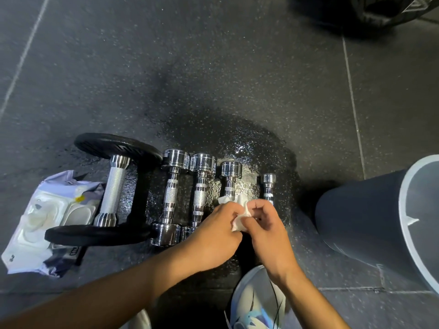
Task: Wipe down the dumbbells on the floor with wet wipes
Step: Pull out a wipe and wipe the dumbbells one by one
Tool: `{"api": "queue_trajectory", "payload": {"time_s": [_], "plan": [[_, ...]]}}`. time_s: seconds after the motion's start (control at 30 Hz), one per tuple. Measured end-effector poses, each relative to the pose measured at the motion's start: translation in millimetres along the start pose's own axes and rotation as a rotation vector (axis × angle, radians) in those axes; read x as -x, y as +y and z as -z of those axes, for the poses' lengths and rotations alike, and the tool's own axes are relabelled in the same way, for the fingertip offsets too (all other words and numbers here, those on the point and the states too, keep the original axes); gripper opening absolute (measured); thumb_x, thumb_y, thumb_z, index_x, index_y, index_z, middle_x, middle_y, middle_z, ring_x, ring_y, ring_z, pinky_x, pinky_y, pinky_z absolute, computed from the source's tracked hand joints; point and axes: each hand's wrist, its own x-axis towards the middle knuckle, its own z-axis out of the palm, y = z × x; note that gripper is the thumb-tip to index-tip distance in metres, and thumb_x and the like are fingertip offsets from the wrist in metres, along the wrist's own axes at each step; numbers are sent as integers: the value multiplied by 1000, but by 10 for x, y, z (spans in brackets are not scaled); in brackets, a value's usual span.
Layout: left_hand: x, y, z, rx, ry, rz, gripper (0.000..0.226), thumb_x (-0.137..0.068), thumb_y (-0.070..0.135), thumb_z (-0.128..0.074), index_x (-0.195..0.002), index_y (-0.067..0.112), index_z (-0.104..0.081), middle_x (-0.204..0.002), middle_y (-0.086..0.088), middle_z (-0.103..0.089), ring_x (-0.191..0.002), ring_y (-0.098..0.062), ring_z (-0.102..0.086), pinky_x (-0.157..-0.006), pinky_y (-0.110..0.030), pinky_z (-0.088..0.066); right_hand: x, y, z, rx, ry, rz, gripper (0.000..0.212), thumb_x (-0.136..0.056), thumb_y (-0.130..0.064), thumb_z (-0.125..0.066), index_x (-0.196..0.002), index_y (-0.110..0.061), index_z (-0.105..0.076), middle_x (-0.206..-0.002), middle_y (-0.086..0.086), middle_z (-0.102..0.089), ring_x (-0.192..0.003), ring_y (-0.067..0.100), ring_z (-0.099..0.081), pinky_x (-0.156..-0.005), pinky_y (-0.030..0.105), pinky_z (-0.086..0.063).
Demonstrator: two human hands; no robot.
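Note:
Several chrome dumbbells lie side by side on the dark floor: a big one with black plates (114,189), two medium ones (171,195) (200,186), a smaller one (230,178) and the smallest (269,186). My left hand (215,230) and my right hand (266,224) both grip a crumpled white wet wipe (240,213) between them. The hands are over the near ends of the two smallest dumbbells, and those ends are hidden. The floor around the dumbbells looks wet and shiny.
An open pack of wet wipes (50,217) lies at the left, touching the big dumbbell. A grey bin (370,214) stands at the right. My white shoe (256,302) is at the bottom. A dark bag (370,10) sits at the top right.

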Motion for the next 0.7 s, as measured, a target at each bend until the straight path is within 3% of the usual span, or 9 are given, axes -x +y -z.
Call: {"api": "queue_trajectory", "payload": {"time_s": [0.13, 0.2, 0.27, 0.33, 0.4, 0.5, 0.6, 0.7], "plan": [[-52, -13, 48, 338, 59, 27, 43, -96, -8, -52, -129, 21, -52, -128, 5, -60, -117, -1, -59, -87, -14, -51, -101, -26, -12, 41, -47, 114, 32, -95, -7, -70, -99, -39, -67, -95, -6, -73, -81, 13, -67, -72, 33, -56], [-52, -30, 89, 157, 137, -24, 40, -99, -1, -51, -132, 21, -50, -133, 6, -56, -122, -5, -58, -88, -17, -50, -221, -13, -7, 121, 25, 171, 30, -94, -4, -69, -94, -34, -69, -91, -8, -72, -79, 10, -64, -72, 27, -51], [-37, -52, 126, -238, 176, -105, 39, -101, 11, -49, -138, 24, -46, -138, 8, -46, -125, -8, -53, -97, -28, -50, -395, -56, 27, 223, 178, 252, 27, -92, -3, -67, -93, -30, -69, -91, -9, -69, -82, 8, -61, -75, 26, -48], [-29, -80, 114, -586, 145, -214, 43, -102, 16, -46, -144, 21, -45, -142, 7, -42, -131, -11, -42, -111, -33, -40, -560, -178, 73, 323, 304, 363, 25, -92, -3, -66, -99, -26, -70, -98, -6, -66, -88, 7, -59, -80, 24, -47], [-40, -98, 79, -827, 88, -300, 50, -99, 11, -44, -149, 16, -43, -153, 3, -36, -141, -16, -32, -119, -36, -30, -695, -308, 71, 419, 322, 500, 25, -93, 0, -64, -108, -18, -72, -107, -2, -63, -94, 5, -56, -85, 16, -45], [-94, -150, 80, -913, 59, -304, 54, -93, 3, -44, -147, 12, -46, -159, -1, -31, -146, -18, -31, -119, -38, -32, -926, -387, -43, 631, 149, 656, 23, -95, -1, -63, -112, -11, -75, -114, 2, -61, -101, 10, -55, -90, 5, -35], [-114, -168, 109, -922, 70, -346, 51, -89, 0, -46, -138, 11, -53, -145, 0, -43, -133, -17, -45, -112, -35, -41, -1058, -286, -138, 835, 8, 772, 22, -93, -3, -67, -109, -14, -77, -111, 0, -63, -100, 22, -56, -87, 14, -36], [-106, -174, 142, -939, 82, -370, 44, -90, 0, -46, -132, 11, -57, -136, -2, -49, -128, -18, -49, -111, -33, -42, -908, -155, -157, 820, -23, 802, 23, -91, -1, -67, -109, -12, -76, -111, 1, -62, -101, 20, -52, -86, 19, -43]]}}
